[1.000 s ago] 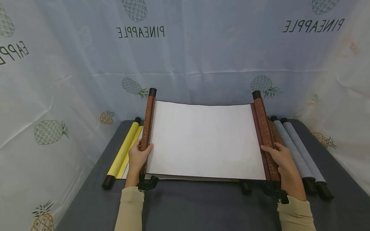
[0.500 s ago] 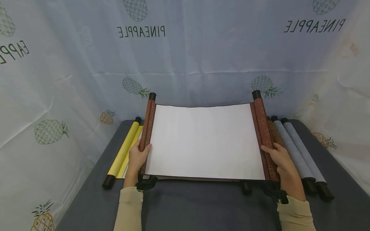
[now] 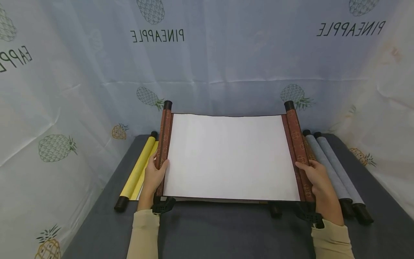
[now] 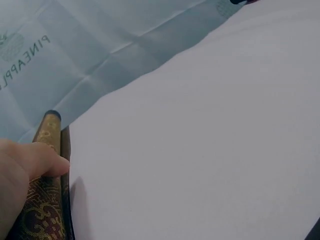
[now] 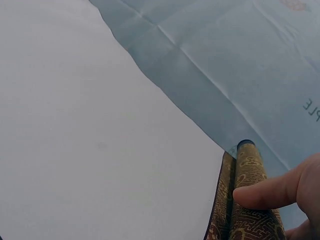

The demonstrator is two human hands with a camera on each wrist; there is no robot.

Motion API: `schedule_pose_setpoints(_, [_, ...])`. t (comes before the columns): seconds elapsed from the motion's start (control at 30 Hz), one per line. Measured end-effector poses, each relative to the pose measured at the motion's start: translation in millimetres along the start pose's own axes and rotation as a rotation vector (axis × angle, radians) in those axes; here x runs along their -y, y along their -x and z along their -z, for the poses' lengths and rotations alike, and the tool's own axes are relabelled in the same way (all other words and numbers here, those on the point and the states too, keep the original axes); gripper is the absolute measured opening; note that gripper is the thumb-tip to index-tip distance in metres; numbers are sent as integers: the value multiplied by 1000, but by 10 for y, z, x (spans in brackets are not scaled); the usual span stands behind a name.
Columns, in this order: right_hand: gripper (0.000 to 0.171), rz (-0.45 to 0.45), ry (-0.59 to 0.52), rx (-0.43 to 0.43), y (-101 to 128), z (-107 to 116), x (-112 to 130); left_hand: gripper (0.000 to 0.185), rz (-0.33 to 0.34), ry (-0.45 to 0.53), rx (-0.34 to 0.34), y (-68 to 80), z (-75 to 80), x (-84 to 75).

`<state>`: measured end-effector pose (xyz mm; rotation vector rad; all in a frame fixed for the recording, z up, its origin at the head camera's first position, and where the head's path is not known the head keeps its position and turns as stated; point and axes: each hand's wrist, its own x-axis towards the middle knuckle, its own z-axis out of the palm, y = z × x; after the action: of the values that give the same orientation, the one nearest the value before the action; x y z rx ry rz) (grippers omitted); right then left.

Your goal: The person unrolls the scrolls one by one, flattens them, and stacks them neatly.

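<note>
A blank white scroll (image 3: 231,158) with red-brown patterned rollers is stretched between both hands, held up above the table. My left hand (image 3: 153,177) grips its left roller (image 3: 164,140), the thumb over the front near the paper's edge. On the other side my right hand (image 3: 318,180) grips the right roller (image 3: 297,144), thumb in front. Each wrist view shows a thumb on the gold-patterned cloth of a roller (image 4: 47,200), with the white paper beside it. Most of the other fingers are hidden behind the rollers. The paper's top edge sags slightly.
On the dark table (image 3: 226,233), a yellow scroll (image 3: 137,169) lies at the left and grey scrolls (image 3: 339,169) at the right. A black roller end (image 3: 275,210) shows below the held scroll. A pineapple-print curtain (image 3: 226,54) hangs behind and on both sides.
The left roller's top has dipped, then risen again, and shifted slightly left. Lately the right hand has moved a little right. The paper is spread slightly wider, and both hands keep their hold.
</note>
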<state>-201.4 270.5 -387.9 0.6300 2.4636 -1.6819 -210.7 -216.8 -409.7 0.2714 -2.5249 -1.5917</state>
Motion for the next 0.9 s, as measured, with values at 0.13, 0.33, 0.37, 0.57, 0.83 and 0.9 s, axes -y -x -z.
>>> schedule_pose_setpoints(0.13, [82,13,-3,-19,4,-5,-7,75,-17,2,-23,-6,-11,12])
schedule_pose_setpoints(0.33, [81,38,12,-36,17,3,-39,89,-24,-28,-35,-6,-5,34])
schedule_pose_setpoints(0.37, [81,40,16,-34,17,8,-42,89,-30,-30,-36,-10,-1,38])
schedule_pose_setpoints(0.57, [80,39,40,-42,19,21,-25,78,-80,-17,-54,-27,20,52])
schedule_pose_setpoints(0.83, [80,26,39,-39,18,20,-28,67,-120,14,-77,-14,37,50])
schedule_pose_setpoints(0.9, [80,24,38,-38,16,20,-35,64,-131,7,-86,-11,39,57])
